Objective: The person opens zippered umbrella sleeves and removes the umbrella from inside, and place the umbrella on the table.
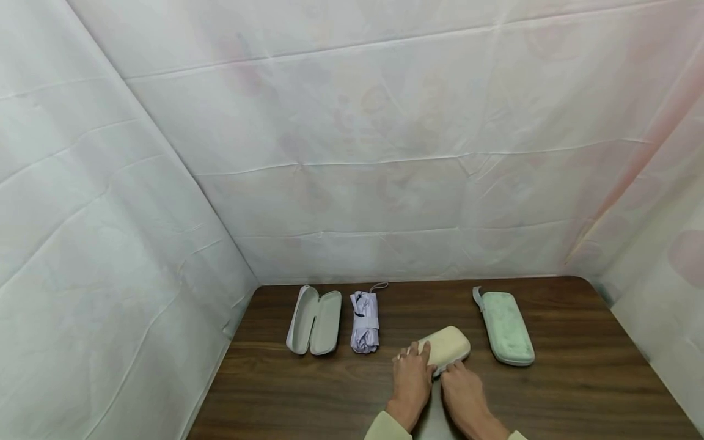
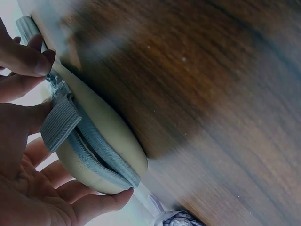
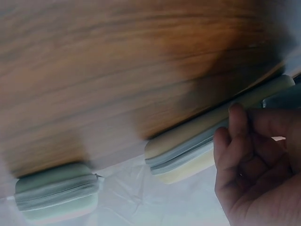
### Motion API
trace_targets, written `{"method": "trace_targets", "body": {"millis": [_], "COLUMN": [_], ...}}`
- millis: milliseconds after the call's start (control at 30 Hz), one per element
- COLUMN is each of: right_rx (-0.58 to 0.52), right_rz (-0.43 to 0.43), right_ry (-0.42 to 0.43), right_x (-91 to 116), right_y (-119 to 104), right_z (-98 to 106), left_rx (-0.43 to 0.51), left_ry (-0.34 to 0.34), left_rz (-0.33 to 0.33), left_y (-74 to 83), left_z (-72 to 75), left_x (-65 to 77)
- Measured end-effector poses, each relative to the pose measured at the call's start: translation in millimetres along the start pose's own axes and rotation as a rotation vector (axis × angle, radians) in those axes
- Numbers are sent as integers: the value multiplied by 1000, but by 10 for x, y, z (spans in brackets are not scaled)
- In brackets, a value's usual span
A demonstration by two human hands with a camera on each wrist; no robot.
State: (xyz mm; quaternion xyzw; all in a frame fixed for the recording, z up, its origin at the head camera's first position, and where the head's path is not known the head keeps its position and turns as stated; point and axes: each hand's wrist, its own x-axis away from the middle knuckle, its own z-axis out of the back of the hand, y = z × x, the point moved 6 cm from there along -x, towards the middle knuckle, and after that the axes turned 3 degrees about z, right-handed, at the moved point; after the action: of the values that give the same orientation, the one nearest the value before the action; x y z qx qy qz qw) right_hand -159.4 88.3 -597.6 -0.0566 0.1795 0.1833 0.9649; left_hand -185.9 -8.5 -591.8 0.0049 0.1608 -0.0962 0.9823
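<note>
A pale yellow zip case [image 1: 448, 345] lies on the table between both hands. My left hand [image 1: 412, 380] grips it from the left, fingers over the top and thumb at the near side. In the left wrist view, a dark gap shows between the grey zipper tapes [image 2: 101, 157] beside a ribbed grey strap [image 2: 61, 123]. Fingertips of my right hand [image 1: 464, 391] pinch the small zipper pull [image 2: 50, 76] on the case's near side. The right wrist view shows that hand's fingers curled in, partly covering the yellow case [image 3: 183, 150].
An open grey hard case [image 1: 326, 324] stands at the back left, beside a folded lilac umbrella [image 1: 365, 324] with a wrist loop. On the right lies a light green zip case [image 1: 507, 327] with a strap. White sheeting [image 1: 352, 201] walls the wooden table [image 1: 583, 366].
</note>
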Motion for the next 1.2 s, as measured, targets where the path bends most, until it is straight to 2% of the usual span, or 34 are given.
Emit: {"method": "trace_targets", "body": {"millis": [400,867,967,1100,1200], "right_rx": [-28,-28,-70,-212,-288], "right_rz": [10,-4,-23,-99,-151], "right_ry": [25,1,-64,-194,-217], "right_x": [3,7,-5,-21,-50], "right_y": [-68,-99,-57,99,237], "right_z": [-20,-36,-36,-23,28], "left_rx": [0,5,1,-5,-15], "left_ry": [-14,-30,-5,43,64], "left_rz": [18,24,18,2,-7], "left_y": [8,-11,-2,16,13], "left_z": [14,17,25,46,62], "left_x": [-13,-4,16,50,64]}}
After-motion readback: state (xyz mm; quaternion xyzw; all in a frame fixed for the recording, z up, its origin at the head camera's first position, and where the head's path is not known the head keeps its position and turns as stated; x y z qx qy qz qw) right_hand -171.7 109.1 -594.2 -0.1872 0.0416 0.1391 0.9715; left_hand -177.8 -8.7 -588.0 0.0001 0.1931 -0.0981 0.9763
